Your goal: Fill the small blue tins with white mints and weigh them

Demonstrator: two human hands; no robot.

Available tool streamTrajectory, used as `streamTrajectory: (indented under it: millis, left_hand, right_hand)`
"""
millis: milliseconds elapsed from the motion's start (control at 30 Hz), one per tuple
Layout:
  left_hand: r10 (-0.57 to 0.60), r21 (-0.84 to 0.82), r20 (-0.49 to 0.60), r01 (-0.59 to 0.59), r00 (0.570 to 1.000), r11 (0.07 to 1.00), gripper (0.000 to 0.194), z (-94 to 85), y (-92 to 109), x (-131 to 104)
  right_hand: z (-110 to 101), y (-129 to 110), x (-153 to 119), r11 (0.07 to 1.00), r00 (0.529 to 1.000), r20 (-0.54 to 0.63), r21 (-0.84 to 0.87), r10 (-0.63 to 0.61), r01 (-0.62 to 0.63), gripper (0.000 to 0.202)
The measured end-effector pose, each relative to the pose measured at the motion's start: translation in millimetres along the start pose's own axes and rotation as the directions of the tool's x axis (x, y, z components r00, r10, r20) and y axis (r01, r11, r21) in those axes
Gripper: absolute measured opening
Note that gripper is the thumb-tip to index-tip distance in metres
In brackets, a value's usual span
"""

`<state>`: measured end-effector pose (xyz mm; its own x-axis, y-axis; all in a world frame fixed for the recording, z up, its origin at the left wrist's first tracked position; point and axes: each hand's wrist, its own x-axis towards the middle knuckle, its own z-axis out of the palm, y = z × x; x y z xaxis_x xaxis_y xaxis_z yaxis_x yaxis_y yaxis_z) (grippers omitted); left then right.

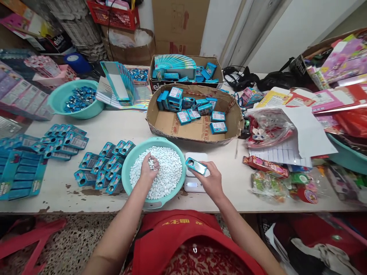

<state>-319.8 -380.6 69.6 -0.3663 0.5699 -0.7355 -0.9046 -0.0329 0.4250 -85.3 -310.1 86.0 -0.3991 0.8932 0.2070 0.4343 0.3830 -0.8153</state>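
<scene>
White table (114, 128), its near edge stained brown. Near that edge, your left hand (149, 168) curled around some white pieces (169, 168) inside the turquoise bowl (155, 205); your right hand (212, 178) gripped a small blue box (196, 166) above the white scale (190, 185). Two cartons (174, 131) stood toward the far edge. Speckled floor (74, 236) below.

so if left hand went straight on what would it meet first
The left hand would likely meet small white pellets, then the far rim of the turquoise plastic bowl; depth is unclear.
</scene>
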Motion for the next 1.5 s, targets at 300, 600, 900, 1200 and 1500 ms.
streamTrajectory:
  millis: [300, 600, 900, 1200, 1500]
  left_hand:
    - [0.473, 0.137, 0.221, -0.508, 0.853, 0.851, 0.036, 63.8, -18.9, -51.7]
    - [0.436, 0.148, 0.223, -0.472, 0.872, 0.869, 0.041, 67.6, -13.2, -40.2]
    - [0.547, 0.896, 0.428, -0.416, 0.719, -0.155, 0.024, -12.2, 5.8, 0.2]
    - [0.616, 0.813, 0.572, -0.473, 0.541, -0.339, 0.033, 29.6, -16.7, 8.9]
    - [-0.145, 0.398, 0.804, -0.703, 0.576, -0.59, 0.058, 248.4, -98.6, 138.0]
  right_hand:
    - [42.5, -41.0, -1.3, 0.992, 0.97, 0.214, -0.023, -0.118, 0.126, 0.03]
    - [46.6, -40.6, 4.5, 0.999, 0.987, 0.158, 0.05, 0.012, -0.02, 0.028]
    - [3.5, 16.5, 6.5, 0.926, 0.951, -0.068, 0.258, 0.301, -0.275, 0.039]
    - [12.2, 84.2, 20.1, 0.946, 0.963, -0.012, 0.188, 0.27, -0.263, 0.045]
    - [-60.8, 116.6, -14.8, 0.911, 0.898, -0.187, 0.202, 0.397, -0.36, 0.034]
